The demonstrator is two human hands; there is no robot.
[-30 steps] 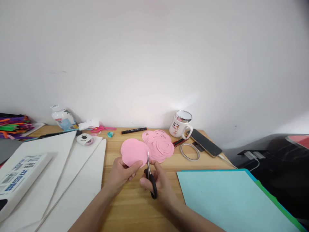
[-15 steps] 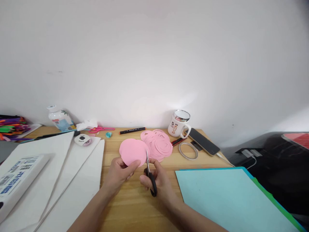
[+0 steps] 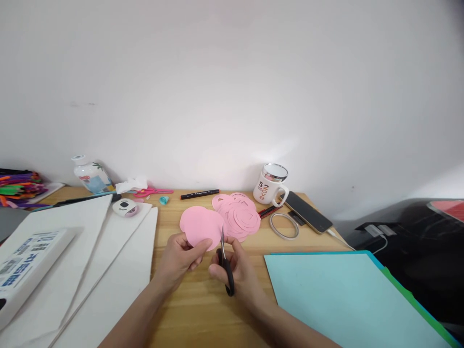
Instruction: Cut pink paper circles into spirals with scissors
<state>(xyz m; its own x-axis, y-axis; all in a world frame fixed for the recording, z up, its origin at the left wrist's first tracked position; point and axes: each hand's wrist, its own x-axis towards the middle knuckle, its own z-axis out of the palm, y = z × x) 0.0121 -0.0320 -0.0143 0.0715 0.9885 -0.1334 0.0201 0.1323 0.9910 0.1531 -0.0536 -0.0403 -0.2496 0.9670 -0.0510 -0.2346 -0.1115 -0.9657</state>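
My left hand pinches a pink paper piece with rounded, overlapping circle shapes, thumb on top and fingers underneath. In my right hand are black-handled scissors, their metal blades pointing up and away from me. The blades lie at the right edge of the pink paper. Just behind and to the right, a pile of pink paper rounds and cut rings rests on the wooden table.
A white mug, phone and tape roll stand at the back right. Light blue sheets lie at the right. White boards cover the left, with a correction tape on them. A black marker lies near the wall.
The scissors have shifted slightly relative to the paper, their blades now at its right edge rather than over it. The left hand keeps its hold. The view has moved a little.
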